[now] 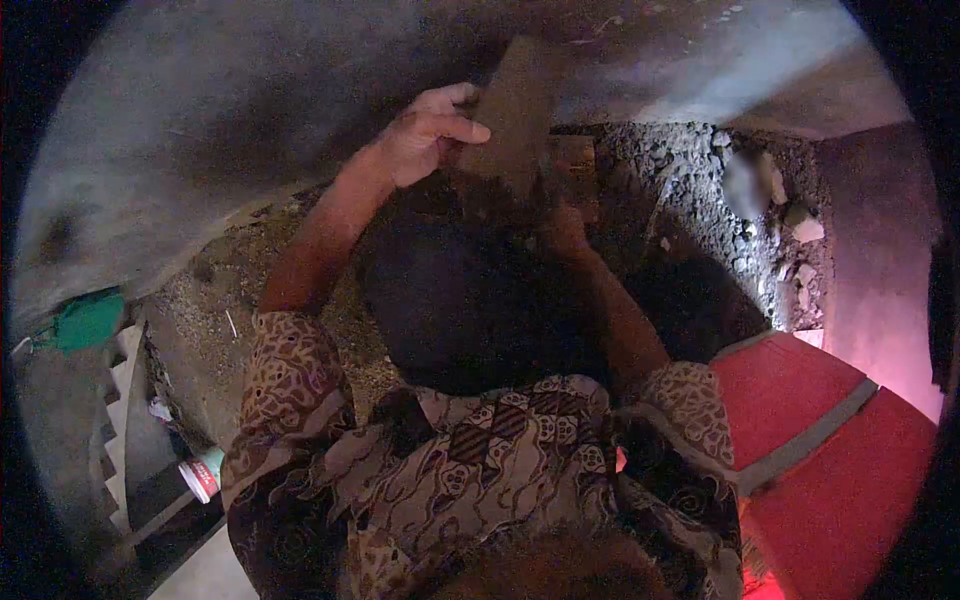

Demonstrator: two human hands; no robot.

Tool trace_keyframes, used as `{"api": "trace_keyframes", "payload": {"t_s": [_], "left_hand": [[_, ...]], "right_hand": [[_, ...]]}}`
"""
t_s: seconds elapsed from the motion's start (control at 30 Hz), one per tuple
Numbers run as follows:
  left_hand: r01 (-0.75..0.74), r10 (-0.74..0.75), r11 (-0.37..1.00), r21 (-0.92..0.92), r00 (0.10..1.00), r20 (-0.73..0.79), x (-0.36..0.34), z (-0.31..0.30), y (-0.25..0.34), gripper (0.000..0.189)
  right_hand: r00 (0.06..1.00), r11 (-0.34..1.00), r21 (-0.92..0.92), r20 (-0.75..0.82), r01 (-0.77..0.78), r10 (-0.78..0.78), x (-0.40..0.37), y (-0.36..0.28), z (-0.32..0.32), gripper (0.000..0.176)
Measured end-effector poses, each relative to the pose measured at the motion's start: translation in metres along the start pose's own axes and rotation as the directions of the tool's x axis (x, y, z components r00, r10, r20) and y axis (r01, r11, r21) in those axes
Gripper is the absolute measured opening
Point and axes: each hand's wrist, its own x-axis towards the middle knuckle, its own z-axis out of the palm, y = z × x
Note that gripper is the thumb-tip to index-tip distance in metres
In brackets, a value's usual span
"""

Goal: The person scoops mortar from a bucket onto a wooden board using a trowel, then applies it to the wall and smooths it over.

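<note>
My left hand (430,135) reaches up by the wall, its thumb and fingers closed on the left edge of a tan, flat slab (515,110) that narrows towards its top. The slab stands tilted in front of the wall. On its lower right, in shadow, is my right hand (567,230). Its fingers look curled, but what they hold is too dark to make out. A brownish flat piece (576,165) shows just above my right hand. Between my forearms lies a dark rounded shape (470,290), which I cannot identify.
A grey wall (230,130) runs along the far side. Rubble and stones (760,210) lie at the right, beside a pinkish wall (875,240). Red panels with a grey strip (810,430) sit at lower right. At left are green material (88,320), a stepped edge (118,420) and a red-and-white container (203,475).
</note>
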Motion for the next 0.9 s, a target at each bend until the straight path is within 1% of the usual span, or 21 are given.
{"api": "trace_keyframes", "payload": {"t_s": [0.03, 0.07, 0.1, 0.17, 0.2, 0.27, 0.3, 0.33, 0.37, 0.43, 0.47, 0.53, 0.57, 0.63, 0.67, 0.73, 0.77, 0.83, 0.87, 0.9], "left_hand": [[-0.017, 0.017, 1.000, -0.026, 1.000, 0.012, 0.000, 0.001, 0.003, 0.048], [-0.021, 0.021, 1.000, -0.023, 1.000, 0.012, 0.001, 0.001, 0.006, 0.048], [-0.027, 0.026, 1.000, 0.011, 1.000, 0.009, 0.001, 0.001, 0.009, 0.049], [-0.027, 0.026, 0.999, 0.038, 1.000, 0.007, -0.003, 0.002, 0.013, 0.049], [-0.049, 0.048, 0.999, 0.022, 0.999, 0.015, -0.005, 0.005, 0.018, 0.049], [-0.081, 0.080, 0.997, 0.002, 0.996, 0.027, -0.007, 0.004, 0.023, 0.049], [-0.089, 0.089, 0.995, 0.038, 0.996, 0.023, -0.009, 0.001, 0.024, 0.050], [-0.100, 0.099, 0.992, 0.074, 0.995, 0.019, -0.008, 0.001, 0.025, 0.050], [-0.111, 0.109, 0.991, 0.072, 0.994, 0.022, -0.007, 0.004, 0.028, 0.050], [-0.072, 0.072, 0.996, 0.052, 0.997, 0.019, -0.005, 0.016, 0.035, 0.061], [-0.082, 0.081, 0.995, 0.048, 0.997, 0.018, -0.001, 0.020, 0.037, 0.061], [-0.111, 0.107, 0.991, 0.074, 0.992, 0.061, 0.003, 0.031, 0.044, 0.062], [-0.122, 0.118, 0.989, 0.077, 0.991, 0.059, 0.004, 0.037, 0.048, 0.062], [-0.149, 0.148, 0.989, 0.026, 0.989, 0.030, 0.006, 0.049, 0.055, 0.052], [-0.156, 0.155, 0.987, 0.027, 0.987, 0.028, 0.008, 0.052, 0.057, 0.052], [-0.226, 0.220, 0.971, 0.077, 0.972, 0.084, 0.012, 0.057, 0.060, 0.054], [-0.230, 0.224, 0.970, 0.079, 0.971, 0.084, 0.011, 0.060, 0.063, 0.054], [-0.305, 0.299, 0.901, 0.309, 0.952, 0.066, 0.010, 0.064, 0.068, 0.047], [-0.308, 0.303, 0.900, 0.310, 0.951, 0.063, 0.009, 0.068, 0.071, 0.047], [-0.265, 0.260, 0.924, 0.277, 0.964, 0.056, 0.008, 0.072, 0.074, 0.045]], "right_hand": [[0.987, 0.990, 0.042, -0.099, 0.131, -0.127, -0.001, 0.001, -0.003, 0.056], [0.948, 0.962, 0.057, -0.196, 0.266, -0.250, -0.002, 0.000, -0.009, 0.057], [0.978, 0.979, 0.140, -0.167, 0.151, -0.127, 0.002, -0.010, -0.029, 0.049], [0.993, 0.976, 0.216, -0.120, 0.024, 0.002, -0.003, -0.016, -0.059, 0.043], [0.993, 0.887, 0.447, -0.076, 0.114, -0.089, -0.011, -0.010, -0.076, 0.042], [0.980, 0.742, 0.645, -0.058, 0.183, -0.191, -0.026, -0.026, -0.126, 0.042], [0.982, 0.474, 0.860, 0.175, -0.188, 0.072, -0.035, -0.053, -0.168, 0.045], [0.857, 0.070, 0.870, 0.463, -0.488, 0.224, -0.043, -0.072, -0.198, 0.049], [0.860, 0.080, 0.871, 0.457, -0.484, 0.225, -0.049, -0.078, -0.211, 0.049], [0.863, 0.104, 0.912, 0.332, -0.397, 0.381, -0.058, -0.085, -0.233, 0.054], [0.865, 0.115, 0.911, 0.328, -0.396, 0.380, -0.060, -0.089, -0.245, 0.054], [0.906, 0.011, 0.959, 0.264, -0.283, 0.332, -0.066, -0.098, -0.267, 0.055], [0.910, 0.018, 0.960, 0.258, -0.278, 0.324, -0.067, -0.099, -0.275, 0.055], [0.979, 0.137, 0.986, 0.071, -0.098, 0.191, -0.070, -0.101, -0.287, 0.054], [0.980, 0.142, 0.985, 0.068, -0.095, 0.185, -0.070, -0.102, -0.291, 0.054], [0.990, 0.071, 0.997, 0.014, -0.024, 0.140, -0.070, -0.103, -0.298, 0.055], [0.991, 0.072, 0.997, 0.011, -0.021, 0.137, -0.070, -0.103, -0.301, 0.055], [0.948, -0.046, 0.995, 0.100, -0.090, 0.303, -0.070, -0.103, -0.305, 0.055], [0.949, -0.044, 0.995, 0.099, -0.090, 0.299, -0.069, -0.103, -0.308, 0.055], [0.980, -0.100, 0.993, 0.084, -0.066, 0.179, -0.068, -0.102, -0.309, 0.055]]}}
